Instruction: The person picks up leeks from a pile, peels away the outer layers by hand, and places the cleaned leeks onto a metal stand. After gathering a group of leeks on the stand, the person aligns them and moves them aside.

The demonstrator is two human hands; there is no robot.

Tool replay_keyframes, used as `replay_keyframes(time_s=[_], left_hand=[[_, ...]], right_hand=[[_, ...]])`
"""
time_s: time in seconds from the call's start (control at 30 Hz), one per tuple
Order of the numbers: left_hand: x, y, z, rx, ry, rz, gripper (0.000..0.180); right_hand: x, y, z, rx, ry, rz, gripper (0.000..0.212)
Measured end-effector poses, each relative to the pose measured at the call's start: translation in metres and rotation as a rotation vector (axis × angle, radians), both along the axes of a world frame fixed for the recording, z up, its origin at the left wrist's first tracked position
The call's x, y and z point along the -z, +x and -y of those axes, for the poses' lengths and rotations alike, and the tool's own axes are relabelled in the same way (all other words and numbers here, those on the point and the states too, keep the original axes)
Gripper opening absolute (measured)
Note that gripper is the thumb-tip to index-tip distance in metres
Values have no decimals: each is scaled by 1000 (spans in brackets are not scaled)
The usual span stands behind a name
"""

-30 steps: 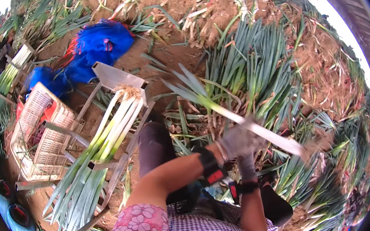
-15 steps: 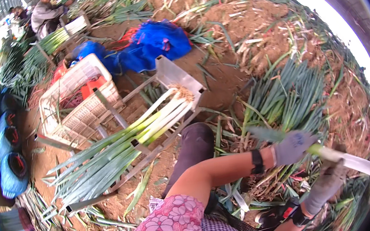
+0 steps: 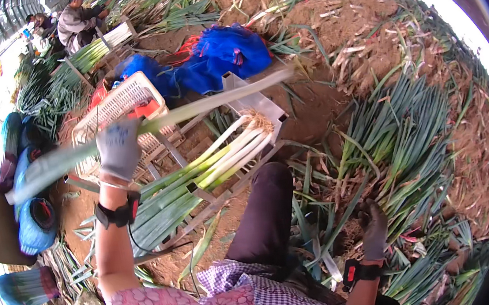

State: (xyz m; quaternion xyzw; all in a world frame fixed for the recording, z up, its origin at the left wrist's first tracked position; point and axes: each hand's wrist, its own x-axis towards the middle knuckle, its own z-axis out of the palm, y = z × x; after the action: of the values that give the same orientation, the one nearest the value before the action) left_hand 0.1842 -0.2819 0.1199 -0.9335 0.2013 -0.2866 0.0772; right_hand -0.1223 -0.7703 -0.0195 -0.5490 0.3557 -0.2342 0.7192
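Note:
My left hand (image 3: 120,149), in a grey glove, grips a long green onion (image 3: 213,103) near its leafy part. The stalk lies slantwise above a metal rack (image 3: 260,106), white end to the right, leaves to the left. In that rack rests a bundle of green onions (image 3: 210,172), roots gathered against its end plate. My right hand (image 3: 375,233), gloved and dirty at the fingers, is down by the loose onions on the right. Its fingers look parted, with nothing seen in them. A heap of unsorted green onions (image 3: 402,131) lies just beyond it.
Behind the rack stand a pale plastic crate (image 3: 87,127) and a heap of blue netting (image 3: 225,56). Wrapped blue bundles (image 3: 37,223) lie at the left. Soil and scattered leaves cover the ground. A person (image 3: 78,23) sits far left beside another onion-filled rack (image 3: 118,36).
Both hands were together at the right on one green onion. The left hand has carried it left over the rack; the right hand has let go and sits lower, by the heap.

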Motion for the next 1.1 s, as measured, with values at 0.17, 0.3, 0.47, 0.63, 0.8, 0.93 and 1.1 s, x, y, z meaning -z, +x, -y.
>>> replay_keyframes(time_s=[0.17,0.3,0.47,0.63,0.8,0.93,1.1], left_hand=[[159,21,-54,-413,-23,-564,26],[263,45,-45,-425,19,-507,24],[296,82,-51,-252,-44,-727,16],[294,114,-76,-222,-41,-879,22],[262,101,-45,76,122,-1221,41],[260,106,-73,146,47,-1276,43],[249,120,-84,168,-86,-1191,41]], right_hand=[[20,5,-1,19,17,-103,24],[15,5,-2,84,75,-138,22],[23,-21,-8,70,-6,-243,21],[43,-30,-18,48,82,-275,16],[56,-24,-31,-14,118,-338,16],[66,7,-45,-127,113,-373,22],[50,43,-53,-275,43,-425,22]])
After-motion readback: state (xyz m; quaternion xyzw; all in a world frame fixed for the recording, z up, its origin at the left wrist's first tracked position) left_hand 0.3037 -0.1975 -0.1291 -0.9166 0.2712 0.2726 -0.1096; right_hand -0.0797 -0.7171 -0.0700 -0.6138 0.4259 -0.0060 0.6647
